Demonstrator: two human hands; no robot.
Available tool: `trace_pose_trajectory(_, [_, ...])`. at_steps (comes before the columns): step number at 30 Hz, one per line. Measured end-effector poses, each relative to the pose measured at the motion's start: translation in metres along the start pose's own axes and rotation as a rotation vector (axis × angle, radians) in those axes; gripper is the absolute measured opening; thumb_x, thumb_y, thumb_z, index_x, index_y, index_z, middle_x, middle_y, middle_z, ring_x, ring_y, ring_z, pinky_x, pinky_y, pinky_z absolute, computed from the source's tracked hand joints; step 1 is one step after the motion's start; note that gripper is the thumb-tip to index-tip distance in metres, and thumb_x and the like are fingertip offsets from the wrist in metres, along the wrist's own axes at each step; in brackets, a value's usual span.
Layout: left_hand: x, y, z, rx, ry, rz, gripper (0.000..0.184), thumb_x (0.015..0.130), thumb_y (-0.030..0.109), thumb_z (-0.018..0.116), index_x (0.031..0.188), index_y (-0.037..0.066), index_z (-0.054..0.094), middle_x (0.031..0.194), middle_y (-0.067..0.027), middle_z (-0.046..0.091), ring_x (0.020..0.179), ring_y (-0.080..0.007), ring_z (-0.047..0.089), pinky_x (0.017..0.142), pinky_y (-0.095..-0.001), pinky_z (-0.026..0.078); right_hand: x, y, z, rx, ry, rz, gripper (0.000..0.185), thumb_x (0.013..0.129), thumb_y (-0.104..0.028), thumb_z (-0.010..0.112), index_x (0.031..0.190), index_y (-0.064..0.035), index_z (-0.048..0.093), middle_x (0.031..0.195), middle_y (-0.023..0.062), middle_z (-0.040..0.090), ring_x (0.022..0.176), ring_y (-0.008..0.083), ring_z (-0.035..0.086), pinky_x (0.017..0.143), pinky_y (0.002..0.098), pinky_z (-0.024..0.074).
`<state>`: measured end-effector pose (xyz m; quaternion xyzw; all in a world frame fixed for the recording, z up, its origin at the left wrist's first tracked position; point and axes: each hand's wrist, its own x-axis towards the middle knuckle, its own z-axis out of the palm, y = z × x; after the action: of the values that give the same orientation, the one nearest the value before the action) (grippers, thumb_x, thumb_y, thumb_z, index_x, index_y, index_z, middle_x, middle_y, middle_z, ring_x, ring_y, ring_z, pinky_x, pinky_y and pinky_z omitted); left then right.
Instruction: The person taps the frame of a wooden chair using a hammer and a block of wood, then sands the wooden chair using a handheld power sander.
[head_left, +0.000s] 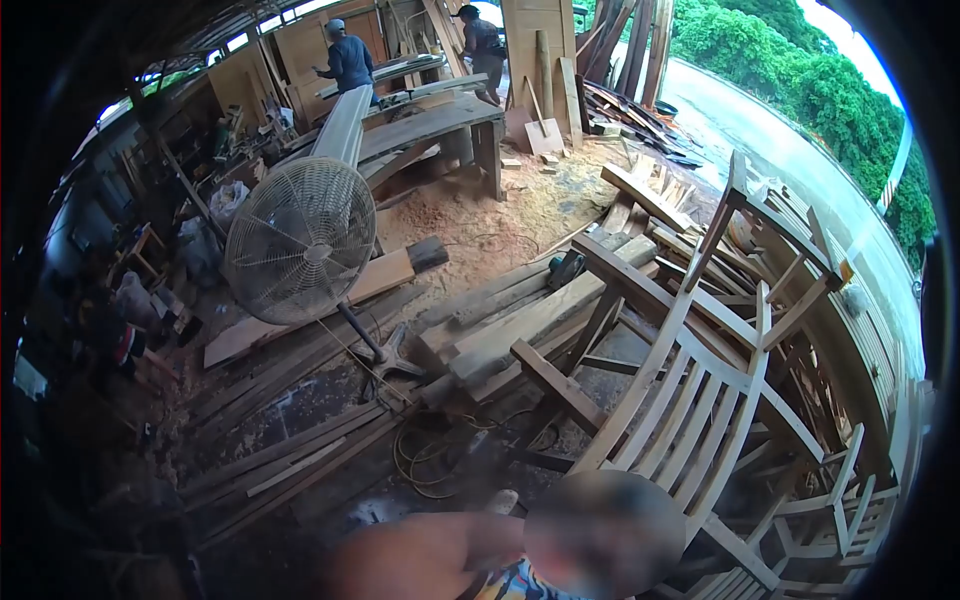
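Neither of my hands shows in the head view. Close below me is a person, with a bare shoulder and a patterned garment at the bottom edge. A slatted wooden chair stands tilted in the view just beyond that person. Left of centre, a large pedestal fan rises from a star-shaped foot. Thick timber beams lie stacked between the fan and the chair.
Sawdust covers the floor by a workbench. A yellow cord coils on the dark floor. Two people work at the back, one in a blue top. A shovel leans against boards. More chair frames crowd the right.
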<state>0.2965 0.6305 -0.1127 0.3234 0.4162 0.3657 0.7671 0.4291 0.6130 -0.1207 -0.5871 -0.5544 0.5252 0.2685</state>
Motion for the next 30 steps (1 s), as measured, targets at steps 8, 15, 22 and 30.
trace_pose_trajectory(8, [-0.022, -0.009, -0.001, 0.117, 0.188, 0.087, 0.048, 0.085, 0.037, 0.086, 0.119, 0.007, 0.071, 0.114, -0.0041, 0.073, 0.105, -0.0138, 0.066, 0.096, -0.0327, 0.051, 0.004, 0.031, 0.011, 0.17, -0.059, 0.009, 0.043, 0.089, -0.009, 0.07, 0.129, -0.0002, 0.057, 0.109, 0.0083, 0.069, 0.098, 0.0204, 0.066, 0.087, 0.0359, 0.053])
trace_pose_trajectory(15, [-0.043, 0.022, -0.003, 0.09, 0.249, 0.036, 0.046, 0.083, 0.041, 0.087, 0.109, 0.006, 0.074, 0.108, -0.0063, 0.074, 0.104, -0.0157, 0.066, 0.094, -0.0324, 0.052, -0.008, -0.028, 0.014, -0.069, -0.111, -0.129, 0.037, 0.088, -0.015, 0.072, 0.119, 0.0004, 0.062, 0.105, 0.0124, 0.073, 0.097, 0.025, 0.071, 0.084, 0.0402, 0.0544])
trace_pose_trajectory(22, [-0.037, 0.0, -0.001, -0.098, 0.262, -0.002, 0.035, 0.086, 0.03, 0.086, 0.109, 0.006, 0.074, 0.103, -0.0023, 0.074, 0.091, -0.013, 0.07, 0.085, -0.0318, 0.056, -0.03, -0.084, 0.012, -0.215, -0.108, 0.142, 0.037, 0.085, -0.024, 0.072, 0.111, 0.0017, 0.064, 0.091, 0.0234, 0.073, 0.092, 0.0344, 0.076, 0.076, 0.0435, 0.0574])
trace_pose_trajectory(30, [0.043, -0.032, 0.042, -0.241, -0.253, -0.076, 0.031, 0.094, 0.022, 0.079, 0.12, 0.01, 0.068, 0.096, 0.0043, 0.067, 0.086, -0.0069, 0.064, 0.076, -0.024, 0.053, -0.034, -0.034, -0.054, -0.435, 0.199, 0.304, 0.062, 0.074, -0.032, 0.084, 0.119, 0.0018, 0.059, 0.11, 0.0258, 0.073, 0.109, 0.0398, 0.071, 0.091, 0.0445, 0.0585])
